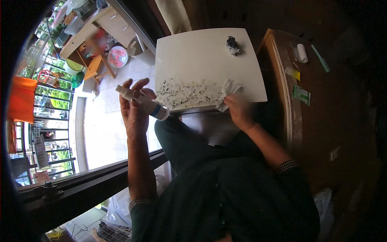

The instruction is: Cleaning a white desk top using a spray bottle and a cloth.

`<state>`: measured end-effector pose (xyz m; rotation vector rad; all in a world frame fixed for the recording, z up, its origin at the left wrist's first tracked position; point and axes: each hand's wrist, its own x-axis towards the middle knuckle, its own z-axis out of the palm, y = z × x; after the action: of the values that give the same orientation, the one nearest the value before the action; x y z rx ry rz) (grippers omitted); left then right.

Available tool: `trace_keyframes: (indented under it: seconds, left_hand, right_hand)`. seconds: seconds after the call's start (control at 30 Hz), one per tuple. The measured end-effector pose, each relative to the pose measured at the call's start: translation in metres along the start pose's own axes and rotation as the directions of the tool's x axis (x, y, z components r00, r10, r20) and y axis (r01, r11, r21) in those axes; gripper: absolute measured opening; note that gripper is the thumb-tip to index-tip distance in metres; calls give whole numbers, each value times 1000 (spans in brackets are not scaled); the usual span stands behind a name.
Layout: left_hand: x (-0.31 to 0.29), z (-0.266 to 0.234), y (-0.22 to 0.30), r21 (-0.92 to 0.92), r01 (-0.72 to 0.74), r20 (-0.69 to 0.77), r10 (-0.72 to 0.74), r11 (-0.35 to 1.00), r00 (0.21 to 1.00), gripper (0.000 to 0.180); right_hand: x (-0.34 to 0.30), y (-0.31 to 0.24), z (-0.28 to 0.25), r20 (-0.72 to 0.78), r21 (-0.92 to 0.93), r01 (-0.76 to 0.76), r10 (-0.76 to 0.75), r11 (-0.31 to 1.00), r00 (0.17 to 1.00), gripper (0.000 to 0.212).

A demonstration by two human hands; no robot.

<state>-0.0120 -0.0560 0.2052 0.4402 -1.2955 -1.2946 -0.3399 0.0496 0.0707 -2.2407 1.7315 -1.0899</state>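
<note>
A white flat-topped unit (197, 52) stands before me, its near half scattered with dark specks and smears (185, 93). My left hand (136, 111), off its left edge, is wrapped round a small clear spray bottle (159, 111) with a white nozzle and a blue-and-white label. The bottle is tilted, nozzle toward the upper left. In my right hand (241, 113) a crumpled white tissue (229, 92) is pinched against the near right part of the top. A blackened wad of tissue (232, 45) lies at the far right.
A wooden cabinet (282, 80) on the right bears a white roll (302, 53), a pale green stick (320, 58) and a green packet (301, 94). On the left, a dark door frame (96, 177) borders a tiled balcony with a desk, a wooden stool (96, 67) and a bin (141, 51).
</note>
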Motion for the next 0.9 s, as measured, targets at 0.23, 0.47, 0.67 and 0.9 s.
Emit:
trace_keyframes:
  seconds: [0.23, 0.47, 0.67, 0.9]
  left_hand:
    - [34, 25, 35, -250, -42, 58, 58, 967, 997, 85]
    - [54, 20, 48, -383, -53, 301, 179, 922, 937, 77]
    - [52, 31, 42, -231, 27, 267, 36, 972, 963, 89]
    - [20, 64, 17, 286, 49, 164, -99, 957, 981, 90]
  right_hand:
    - [-9, 8, 8, -83, -40, 28, -31, 999, 996, 21]
    - [-6, 1, 0, -66, -79, 32, -37, 996, 997, 20]
    - [-4, -1, -3, -70, -84, 37, -43, 996, 997, 20]
    - [-4, -2, -7, -100, -68, 48, -55, 996, 993, 19]
